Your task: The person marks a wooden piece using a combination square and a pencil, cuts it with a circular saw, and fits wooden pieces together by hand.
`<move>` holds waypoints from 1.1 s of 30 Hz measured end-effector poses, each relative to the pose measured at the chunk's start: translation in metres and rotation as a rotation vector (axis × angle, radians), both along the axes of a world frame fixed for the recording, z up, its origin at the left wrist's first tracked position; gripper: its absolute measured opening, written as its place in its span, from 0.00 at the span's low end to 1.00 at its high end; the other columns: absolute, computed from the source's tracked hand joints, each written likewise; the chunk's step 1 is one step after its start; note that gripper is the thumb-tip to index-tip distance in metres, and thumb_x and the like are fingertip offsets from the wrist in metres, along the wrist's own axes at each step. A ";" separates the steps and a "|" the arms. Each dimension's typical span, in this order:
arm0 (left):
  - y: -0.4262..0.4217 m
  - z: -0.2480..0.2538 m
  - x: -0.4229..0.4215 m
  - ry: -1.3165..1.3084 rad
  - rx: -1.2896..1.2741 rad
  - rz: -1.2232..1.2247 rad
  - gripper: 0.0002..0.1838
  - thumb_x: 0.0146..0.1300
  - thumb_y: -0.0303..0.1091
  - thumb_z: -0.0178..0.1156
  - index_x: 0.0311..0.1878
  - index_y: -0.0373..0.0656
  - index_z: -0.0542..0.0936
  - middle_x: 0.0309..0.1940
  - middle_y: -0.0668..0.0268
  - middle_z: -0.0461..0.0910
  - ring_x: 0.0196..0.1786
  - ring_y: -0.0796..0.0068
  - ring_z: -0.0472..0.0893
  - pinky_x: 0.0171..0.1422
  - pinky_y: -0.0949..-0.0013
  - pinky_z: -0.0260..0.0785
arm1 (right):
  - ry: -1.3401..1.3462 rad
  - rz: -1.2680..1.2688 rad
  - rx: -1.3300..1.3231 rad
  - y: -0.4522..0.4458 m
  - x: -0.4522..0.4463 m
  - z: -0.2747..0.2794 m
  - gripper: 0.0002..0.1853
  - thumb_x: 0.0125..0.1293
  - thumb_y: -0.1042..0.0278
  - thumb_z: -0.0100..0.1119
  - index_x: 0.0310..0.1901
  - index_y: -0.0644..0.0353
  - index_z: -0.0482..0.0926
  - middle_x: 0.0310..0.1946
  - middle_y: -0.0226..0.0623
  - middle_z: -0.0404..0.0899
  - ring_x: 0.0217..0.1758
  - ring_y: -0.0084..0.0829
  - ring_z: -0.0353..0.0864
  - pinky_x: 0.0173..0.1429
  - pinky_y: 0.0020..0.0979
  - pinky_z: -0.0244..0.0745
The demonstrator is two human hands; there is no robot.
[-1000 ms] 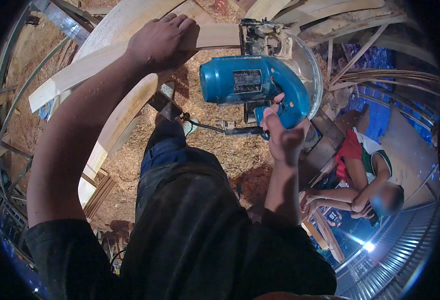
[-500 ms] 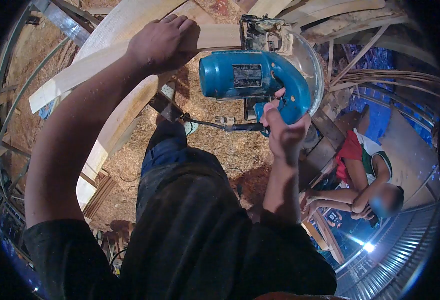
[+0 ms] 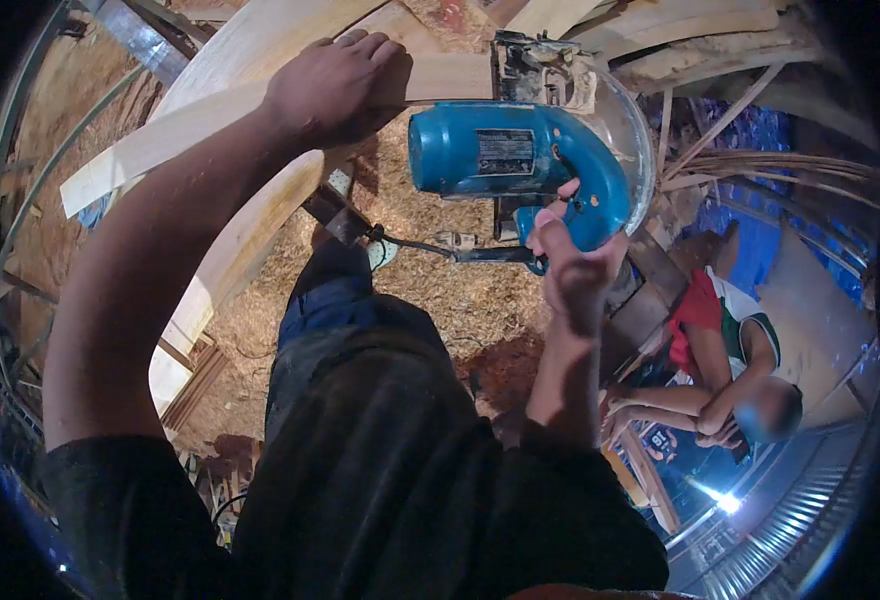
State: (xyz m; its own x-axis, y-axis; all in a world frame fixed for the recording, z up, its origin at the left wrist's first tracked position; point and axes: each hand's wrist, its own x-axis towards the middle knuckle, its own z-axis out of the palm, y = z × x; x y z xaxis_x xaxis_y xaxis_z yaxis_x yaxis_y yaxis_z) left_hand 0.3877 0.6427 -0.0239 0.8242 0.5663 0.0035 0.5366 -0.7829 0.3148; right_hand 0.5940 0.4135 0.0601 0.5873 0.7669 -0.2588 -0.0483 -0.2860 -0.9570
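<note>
A blue power saw [image 3: 505,150], which looks like a circular saw with a rounded guard, sits against a long pale wooden plank [image 3: 175,130]. My right hand [image 3: 580,265] is wrapped around its curved handle, index finger by the trigger. My left hand [image 3: 340,85] grips the plank just left of the saw, knuckles up; its thumb is hidden. The dusty metal base [image 3: 550,75] of the saw meets the plank's right part. The blade cannot be seen. A black cord [image 3: 420,245] runs from the handle toward my leg.
Sawdust [image 3: 440,310] covers the ground. Under the plank lies a thick curved timber [image 3: 250,230]. More boards [image 3: 700,35] are piled at upper right, near thin wooden strips [image 3: 790,165]. A person [image 3: 735,350] sits at right with legs bent.
The saw and my right hand have shifted slightly to the right along the plank. My left hand has also slid a little right. Both grips look the same.
</note>
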 end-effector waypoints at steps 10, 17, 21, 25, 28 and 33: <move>0.000 0.001 0.000 0.028 0.013 0.007 0.31 0.60 0.49 0.69 0.61 0.43 0.73 0.56 0.57 0.79 0.61 0.53 0.79 0.63 0.54 0.74 | 0.000 0.023 -0.003 0.008 0.000 0.005 0.18 0.61 0.85 0.64 0.52 0.62 0.76 0.30 0.30 0.78 0.28 0.19 0.76 0.32 0.23 0.72; 0.001 -0.005 -0.001 -0.039 -0.005 -0.021 0.28 0.56 0.40 0.68 0.58 0.43 0.73 0.53 0.57 0.78 0.59 0.54 0.79 0.61 0.54 0.74 | -0.016 0.014 -0.017 0.014 -0.001 0.007 0.17 0.62 0.84 0.64 0.52 0.62 0.76 0.32 0.30 0.79 0.29 0.20 0.77 0.32 0.23 0.73; 0.000 -0.003 -0.002 -0.071 0.028 -0.016 0.26 0.56 0.39 0.68 0.57 0.44 0.73 0.52 0.58 0.78 0.59 0.55 0.79 0.60 0.54 0.74 | 0.000 0.022 -0.022 0.015 0.001 0.006 0.17 0.62 0.84 0.64 0.52 0.61 0.76 0.33 0.30 0.78 0.30 0.20 0.77 0.32 0.23 0.72; 0.000 -0.003 -0.001 -0.019 -0.013 -0.020 0.27 0.55 0.39 0.68 0.57 0.44 0.73 0.52 0.59 0.78 0.59 0.55 0.79 0.60 0.53 0.75 | 0.047 0.022 0.001 0.016 0.001 0.003 0.17 0.61 0.83 0.63 0.51 0.61 0.75 0.32 0.30 0.77 0.30 0.20 0.76 0.34 0.23 0.72; -0.001 -0.005 -0.003 -0.014 0.018 -0.006 0.27 0.56 0.41 0.68 0.58 0.45 0.73 0.52 0.58 0.78 0.59 0.55 0.79 0.60 0.53 0.75 | 0.062 0.032 -0.005 0.016 0.001 0.005 0.18 0.60 0.83 0.63 0.51 0.61 0.75 0.32 0.30 0.77 0.30 0.21 0.76 0.35 0.24 0.73; -0.002 0.000 -0.002 -0.009 0.018 0.030 0.28 0.57 0.44 0.69 0.58 0.44 0.74 0.52 0.58 0.79 0.58 0.55 0.80 0.61 0.54 0.75 | 0.027 0.027 -0.048 0.009 -0.001 0.007 0.18 0.59 0.83 0.64 0.51 0.61 0.75 0.32 0.29 0.77 0.30 0.21 0.75 0.35 0.24 0.72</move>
